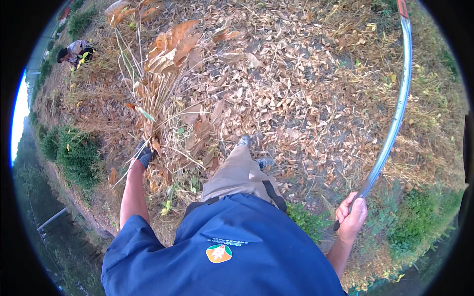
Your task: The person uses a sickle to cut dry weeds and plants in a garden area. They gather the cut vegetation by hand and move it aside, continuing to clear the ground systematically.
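Note:
My left hand [144,154], in a dark knit glove, grips a bundle of dry plant stalks [153,98] at its lower end. The stalks fan out away from me, with large curled brown leaves [166,53] among them. My bare right hand [352,217] is closed around the dark grip of a long-handled tool [400,100]. Its shiny metal pole looks curved in this view and rises to a red section [402,9] at the top edge. The tool's working end is out of view.
Dry fallen leaves [274,88] cover the ground before my shoes [244,140]. Standing dry plants [426,122] line the right side. A green bush [76,157] grows at left, low green plants [418,222] at right. Another person [77,51] bends over at the far upper left.

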Demonstrator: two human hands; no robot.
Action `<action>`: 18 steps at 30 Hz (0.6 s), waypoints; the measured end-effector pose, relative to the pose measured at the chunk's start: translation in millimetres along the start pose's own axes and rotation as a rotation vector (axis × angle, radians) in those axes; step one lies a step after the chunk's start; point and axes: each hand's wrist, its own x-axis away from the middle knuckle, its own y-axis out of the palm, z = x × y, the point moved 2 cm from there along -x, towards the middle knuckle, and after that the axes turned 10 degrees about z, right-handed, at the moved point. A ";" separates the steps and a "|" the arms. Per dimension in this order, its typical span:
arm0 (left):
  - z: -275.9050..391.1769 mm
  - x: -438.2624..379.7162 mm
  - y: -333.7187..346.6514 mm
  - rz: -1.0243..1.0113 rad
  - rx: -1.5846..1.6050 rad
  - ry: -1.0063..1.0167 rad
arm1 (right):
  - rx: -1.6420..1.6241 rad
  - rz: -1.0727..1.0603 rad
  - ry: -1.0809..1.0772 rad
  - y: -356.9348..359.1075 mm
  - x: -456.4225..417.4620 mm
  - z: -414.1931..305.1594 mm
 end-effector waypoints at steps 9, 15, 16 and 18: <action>-66.7 48.3 18.9 0.301 -0.375 -0.683 | 0.156 0.106 0.350 54.6 3.0 72.1; -122.2 -23.9 165.8 -0.028 -0.499 -0.661 | 0.252 0.139 0.409 58.4 31.8 86.4; -156.6 -38.4 177.4 -0.056 -0.545 -0.509 | 0.211 0.104 0.425 51.6 33.7 96.5; -103.9 -79.2 231.7 -0.166 -0.483 -0.226 | 0.189 0.188 0.504 24.7 41.7 113.1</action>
